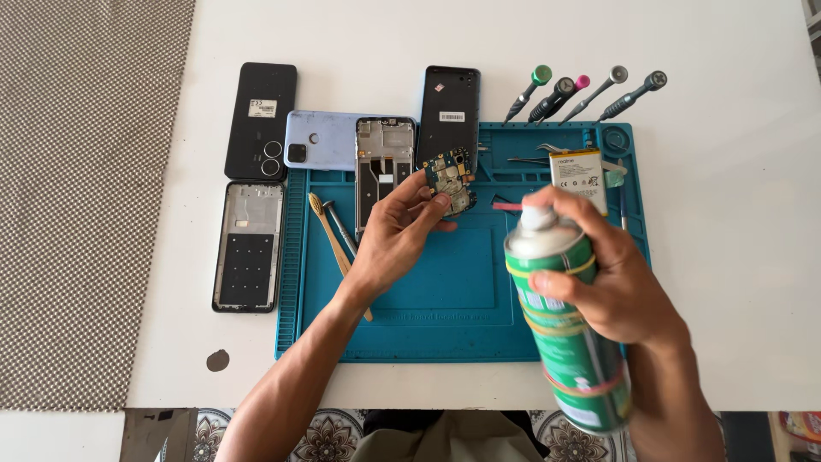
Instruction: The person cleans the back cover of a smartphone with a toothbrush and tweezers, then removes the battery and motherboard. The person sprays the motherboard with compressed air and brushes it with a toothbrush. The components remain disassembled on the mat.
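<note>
The left hand [398, 235] is pinching a small blue circuit board [451, 178] between its fingers [432, 201], lifting it above the teal mat [445, 299] on the counter [718, 214] so its face is meeting the nozzle. The right hand [611, 278] is wrapping its fingers around a green spray can [564, 334] (its thin pink straw is aiming at the board). The board is looking crowded with tiny components.

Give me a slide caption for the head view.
Left hand holds a circuit board while right hand aims a green spray can over a blue mat.
</note>
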